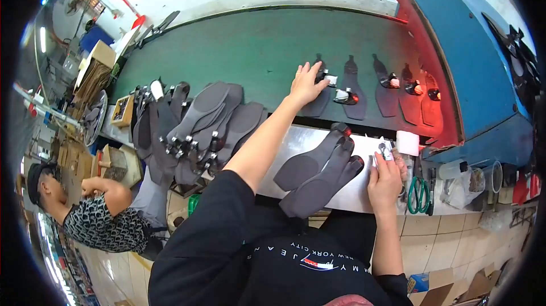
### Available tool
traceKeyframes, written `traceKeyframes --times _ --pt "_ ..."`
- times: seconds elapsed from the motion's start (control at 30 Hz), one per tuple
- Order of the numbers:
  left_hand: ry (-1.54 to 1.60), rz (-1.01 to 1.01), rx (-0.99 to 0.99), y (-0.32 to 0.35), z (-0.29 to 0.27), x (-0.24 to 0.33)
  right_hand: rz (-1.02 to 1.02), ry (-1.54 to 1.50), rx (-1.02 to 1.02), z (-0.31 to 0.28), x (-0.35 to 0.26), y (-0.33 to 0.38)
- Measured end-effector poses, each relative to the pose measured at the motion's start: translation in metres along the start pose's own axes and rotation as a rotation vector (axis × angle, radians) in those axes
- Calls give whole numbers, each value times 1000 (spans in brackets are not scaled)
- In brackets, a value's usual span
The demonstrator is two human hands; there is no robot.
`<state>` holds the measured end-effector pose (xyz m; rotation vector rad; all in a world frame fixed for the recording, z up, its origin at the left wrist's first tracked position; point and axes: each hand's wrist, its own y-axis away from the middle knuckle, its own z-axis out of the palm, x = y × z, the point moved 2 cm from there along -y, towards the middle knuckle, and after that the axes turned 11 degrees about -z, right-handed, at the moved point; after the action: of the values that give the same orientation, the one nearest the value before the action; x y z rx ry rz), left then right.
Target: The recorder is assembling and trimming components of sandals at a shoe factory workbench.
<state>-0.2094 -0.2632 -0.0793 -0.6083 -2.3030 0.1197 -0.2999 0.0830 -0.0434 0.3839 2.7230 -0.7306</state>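
Soles [355, 111] lie apart on your belt [250, 50], likely avoiding overlap; your left hand [306, 85] spreads its fingers at 1; I can't tell if your right hand [385, 185] grips.

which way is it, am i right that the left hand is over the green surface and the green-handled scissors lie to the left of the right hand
Not quite: the green-handled scissors lie to the right of the right hand, as the head view shows. The left hand is over the green surface.
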Motion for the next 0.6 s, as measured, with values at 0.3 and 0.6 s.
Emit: traceKeyframes --times 0.3,0.6 --pt "6 114 93 19 0 11 28 -32 -44 -7 1 1" --pt "353 88 172 40 -22 12 -45 -187 231 -52 -28 -7"
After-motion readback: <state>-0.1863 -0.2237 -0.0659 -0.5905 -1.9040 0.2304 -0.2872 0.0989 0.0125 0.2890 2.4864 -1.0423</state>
